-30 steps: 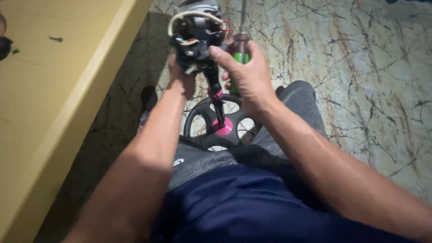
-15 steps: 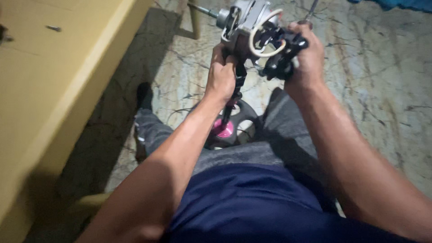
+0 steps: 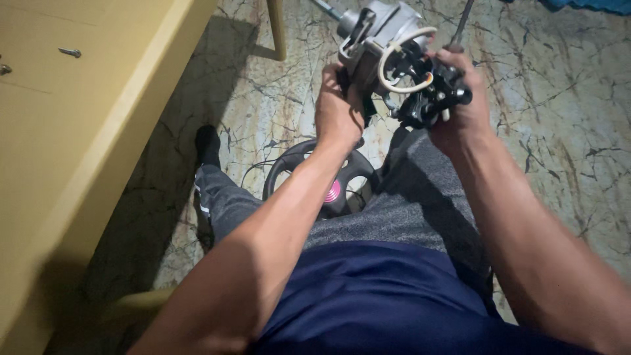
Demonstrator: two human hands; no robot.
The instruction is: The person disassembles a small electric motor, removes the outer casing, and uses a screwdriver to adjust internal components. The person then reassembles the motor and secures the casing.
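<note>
A bare fan motor (image 3: 381, 36), grey metal with a shaft sticking out at the upper left and a white wire looped over it, is held up over my lap. My left hand (image 3: 338, 108) grips it from below on the left side. My right hand (image 3: 460, 98) is closed around its black rear switch block (image 3: 430, 98) and also holds a thin dark tool shaft (image 3: 462, 23) that points upward. Under the hands, the fan's round black base (image 3: 328, 177) with a pink centre rests on the floor between my legs.
A yellow wooden table (image 3: 72, 131) runs along the left, with two screws (image 3: 69, 52) lying on its top and one leg (image 3: 276, 29) standing on the marble floor (image 3: 559, 131). My grey-trousered legs and a black-socked foot (image 3: 207, 144) stretch out below. A blue cloth (image 3: 591, 5) lies at the top right.
The motor has been turned and tipped from pointing at me to lying sideways, shaft toward the upper left. Both hands shifted right with it, and the view swung slightly.
</note>
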